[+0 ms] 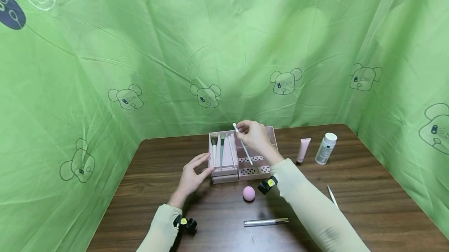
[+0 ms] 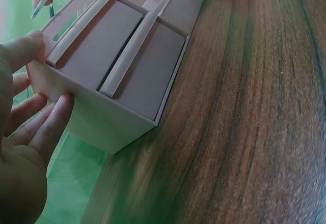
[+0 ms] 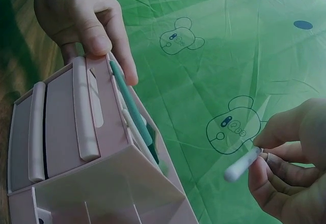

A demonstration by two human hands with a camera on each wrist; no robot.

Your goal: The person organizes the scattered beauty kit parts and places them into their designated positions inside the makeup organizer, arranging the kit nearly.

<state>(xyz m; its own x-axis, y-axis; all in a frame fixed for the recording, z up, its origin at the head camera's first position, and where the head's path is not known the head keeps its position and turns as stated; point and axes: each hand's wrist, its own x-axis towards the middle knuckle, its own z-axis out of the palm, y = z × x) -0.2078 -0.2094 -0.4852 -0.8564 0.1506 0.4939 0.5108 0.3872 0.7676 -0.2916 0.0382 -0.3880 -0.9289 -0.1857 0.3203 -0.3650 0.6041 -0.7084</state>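
Observation:
A pink desktop organizer (image 1: 225, 173) has two drawers at its left and open compartments at its right. Several slim brushes and sticks lie in its top tray, among them a green-handled brush (image 1: 221, 152) and a white-handled brush (image 1: 214, 154). My left hand (image 1: 191, 177) touches the organizer's left front corner, thumb at the front, straight fingers along the side wall (image 2: 97, 124). Above the compartments, my right hand (image 1: 254, 137) pinches a slim white stick (image 1: 247, 153) between thumb and fingers. Its rounded white end (image 3: 237, 170) shows in the right wrist view; its exact kind is unclear.
In front of the organizer are a pink ball-shaped sponge (image 1: 249, 193) and a silver tube (image 1: 264, 222). To the right stand a pink squeeze tube (image 1: 303, 150) and a white bottle (image 1: 326, 149). A thin white stick (image 1: 332, 195) lies near the right forearm. Green cloth (image 1: 224, 49) hangs behind the table.

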